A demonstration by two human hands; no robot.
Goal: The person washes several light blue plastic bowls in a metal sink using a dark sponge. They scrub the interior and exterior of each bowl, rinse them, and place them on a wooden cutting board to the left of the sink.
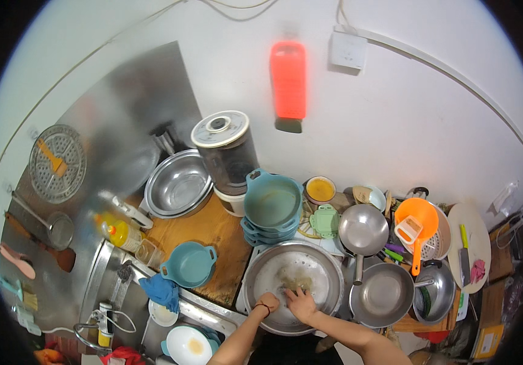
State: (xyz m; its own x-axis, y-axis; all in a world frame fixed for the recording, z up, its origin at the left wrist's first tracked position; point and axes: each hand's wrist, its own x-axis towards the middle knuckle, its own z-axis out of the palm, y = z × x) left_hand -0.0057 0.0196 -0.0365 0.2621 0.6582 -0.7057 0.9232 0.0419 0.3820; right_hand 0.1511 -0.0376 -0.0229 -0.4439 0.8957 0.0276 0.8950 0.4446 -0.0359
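Note:
A large round metal basin (320, 269) stands at the counter's front, with a brownish stain or residue (304, 282) on its bottom. My left hand (267, 303), with a dark band at the wrist, is curled at the basin's left front; whether its fingers hold anything is hidden. Inside the basin, my right hand (300, 302) reaches down with spread fingers near the residue. Something small and dark lies by its fingertips, too unclear to name. Behind the basin rises a stack of blue two-handled pots (274, 205). A single blue pot (189, 263) sits left of it on the wooden board (231, 255).
At left is a metal sink (138, 292) with a blue cloth (161, 292) on its edge and a white-lined pot (190, 345). Pans (382, 292) crowd the right side, beside an orange strainer (419, 216) and a knife (464, 264) on a round board (476, 223).

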